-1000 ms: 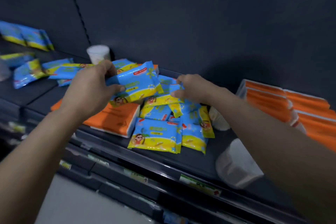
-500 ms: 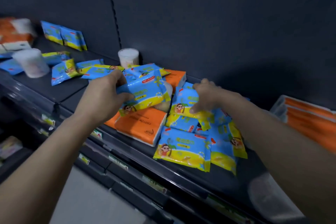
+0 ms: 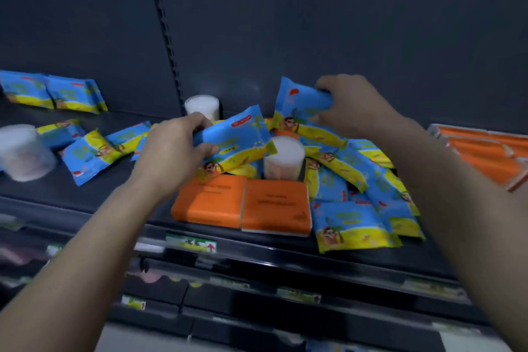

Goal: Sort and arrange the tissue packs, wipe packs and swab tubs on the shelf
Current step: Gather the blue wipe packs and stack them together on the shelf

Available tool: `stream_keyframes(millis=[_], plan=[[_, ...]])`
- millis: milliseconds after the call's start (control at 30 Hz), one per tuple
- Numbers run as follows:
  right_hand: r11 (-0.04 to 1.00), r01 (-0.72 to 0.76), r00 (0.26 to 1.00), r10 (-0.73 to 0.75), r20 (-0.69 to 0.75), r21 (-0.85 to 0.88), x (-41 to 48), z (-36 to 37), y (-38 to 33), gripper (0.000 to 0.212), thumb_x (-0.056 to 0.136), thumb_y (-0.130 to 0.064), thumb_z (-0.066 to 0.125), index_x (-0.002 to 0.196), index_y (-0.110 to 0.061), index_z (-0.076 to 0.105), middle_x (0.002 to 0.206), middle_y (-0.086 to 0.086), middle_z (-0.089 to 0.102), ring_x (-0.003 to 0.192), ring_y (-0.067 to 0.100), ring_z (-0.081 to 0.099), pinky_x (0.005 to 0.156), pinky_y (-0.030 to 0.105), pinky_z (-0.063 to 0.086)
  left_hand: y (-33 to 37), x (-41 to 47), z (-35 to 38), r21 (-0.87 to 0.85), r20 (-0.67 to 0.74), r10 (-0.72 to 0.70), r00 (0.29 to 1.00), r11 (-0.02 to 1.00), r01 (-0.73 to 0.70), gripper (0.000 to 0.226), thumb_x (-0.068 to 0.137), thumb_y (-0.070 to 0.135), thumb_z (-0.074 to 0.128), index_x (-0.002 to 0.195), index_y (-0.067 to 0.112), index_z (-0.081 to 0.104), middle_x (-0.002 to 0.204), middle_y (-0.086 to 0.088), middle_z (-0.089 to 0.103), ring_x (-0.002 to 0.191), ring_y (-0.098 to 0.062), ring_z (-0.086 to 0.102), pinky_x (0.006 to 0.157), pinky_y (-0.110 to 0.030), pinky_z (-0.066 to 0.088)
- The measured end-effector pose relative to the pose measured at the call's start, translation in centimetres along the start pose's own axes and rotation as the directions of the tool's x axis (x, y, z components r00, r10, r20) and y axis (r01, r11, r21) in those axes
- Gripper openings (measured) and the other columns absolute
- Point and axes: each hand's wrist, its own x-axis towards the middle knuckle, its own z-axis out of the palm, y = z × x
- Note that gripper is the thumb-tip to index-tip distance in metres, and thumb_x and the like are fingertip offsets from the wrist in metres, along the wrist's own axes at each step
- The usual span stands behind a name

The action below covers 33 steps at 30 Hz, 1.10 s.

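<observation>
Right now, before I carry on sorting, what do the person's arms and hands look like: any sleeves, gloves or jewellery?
Both are bare. The left hand and right hand wear no gloves, and no ring shows on the fingers. The left forearm and right forearm show no sleeve, watch or band up to the frame edge. Slight blur could hide small marks.

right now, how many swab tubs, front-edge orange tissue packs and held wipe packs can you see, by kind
swab tubs: 3
front-edge orange tissue packs: 2
held wipe packs: 2, one in the left hand, one in the right hand
total: 7
</observation>
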Motion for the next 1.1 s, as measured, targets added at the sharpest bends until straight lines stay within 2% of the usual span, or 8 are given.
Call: stream_keyframes(millis=[200,367,567,667,767,867,1000,1100], plan=[[0.985,0.143,0.989,-0.145,0.018,0.093,3.2,2.9,-8.6,0.021,0.077,-0.014,0.063,0.098,-0.014,0.061,0.092,0.009,0.064,0.087,0.031,0.058,0.072,0.038,0.049,-6.3,-1.4,-4.4,0.04,-0.034,-0.088,0.995,0.995,0.09,0.021,0.075,0.019,0.073,0.082,0.023,0.054,0.082,-0.003,0.063,0.08,-0.026,0.055,0.067,-0.033,0.034],[0.945,0.272,0.958,-0.285,0.045,0.182,7.4,6.2,-15.2,0.024,0.075,-0.01,0.058,0.097,-0.018,0.063,0.096,0.009,0.066,0.09,0.031,0.06,0.077,0.039,0.051,-11.5,-2.5,-8.4,0.12,-0.117,-0.214,0.97,0.966,0.228,0.02,0.074,0.017,0.074,0.089,0.017,0.06,0.08,0.001,0.059,0.079,-0.026,0.054,0.07,-0.034,0.038],[0.868,0.405,0.902,-0.431,0.032,0.286,12.2,9.2,-22.4,0.026,0.076,-0.006,0.059,0.1,-0.016,0.063,0.099,0.009,0.064,0.092,0.03,0.058,0.077,0.036,0.049,-16.7,-3.8,-13.6,0.226,-0.267,-0.321,0.909,0.896,0.383,0.023,0.072,0.013,0.074,0.093,0.013,0.064,0.09,-0.008,0.069,0.088,-0.032,0.061,0.079,-0.041,0.045],[0.845,0.431,0.884,-0.466,0.041,0.317,13.8,10.3,-26.0,0.025,0.076,-0.007,0.059,0.099,-0.017,0.063,0.096,0.01,0.066,0.089,0.032,0.058,0.076,0.04,0.051,-19.3,-3.7,-15.7,0.261,-0.321,-0.333,0.887,0.869,0.421,0.023,0.072,0.012,0.074,0.094,0.013,0.065,0.091,-0.009,0.069,0.089,-0.032,0.061,0.077,-0.039,0.043],[0.838,0.441,0.879,-0.476,0.035,0.321,15.0,11.1,-28.2,0.028,0.077,-0.009,0.06,0.104,-0.018,0.061,0.1,0.009,0.065,0.091,0.032,0.058,0.078,0.04,0.05,-21.6,-2.9,-16.9,0.246,-0.344,-0.327,0.88,0.873,0.42,0.022,0.073,0.01,0.072,0.093,0.014,0.064,0.09,-0.008,0.069,0.088,-0.032,0.06,0.081,-0.04,0.044],[0.857,0.408,0.902,-0.432,0.007,0.314,16.5,12.1,-30.7,0.027,0.079,-0.009,0.06,0.104,-0.018,0.058,0.1,0.009,0.063,0.09,0.032,0.057,0.076,0.039,0.049,-25.0,-1.7,-18.3,0.248,-0.338,-0.299,0.892,0.886,0.391,0.021,0.073,0.011,0.072,0.092,0.015,0.063,0.086,-0.006,0.068,0.085,-0.033,0.058,0.085,-0.047,0.043],[0.9,0.341,0.936,-0.351,-0.014,0.271,17.7,13.4,-35.2,0.023,0.079,-0.011,0.059,0.1,-0.019,0.057,0.097,0.009,0.064,0.089,0.032,0.058,0.076,0.039,0.049,-30.5,0.0,-20.9,0.24,-0.302,-0.242,0.922,0.917,0.319,0.019,0.072,0.009,0.072,0.088,0.015,0.063,0.079,-0.002,0.063,0.079,-0.033,0.058,0.082,-0.048,0.046],[0.919,0.303,0.951,-0.308,-0.021,0.253,18.0,14.2,-39.3,0.026,0.082,-0.013,0.06,0.107,-0.017,0.058,0.103,0.008,0.064,0.095,0.031,0.058,0.081,0.041,0.049,-34.6,1.2,-23.3,0.251,-0.266,-0.206,0.942,0.928,0.274,0.019,0.072,0.01,0.072,0.088,0.014,0.064,0.082,-0.007,0.066,0.083,-0.033,0.058,0.081,-0.045,0.045]])
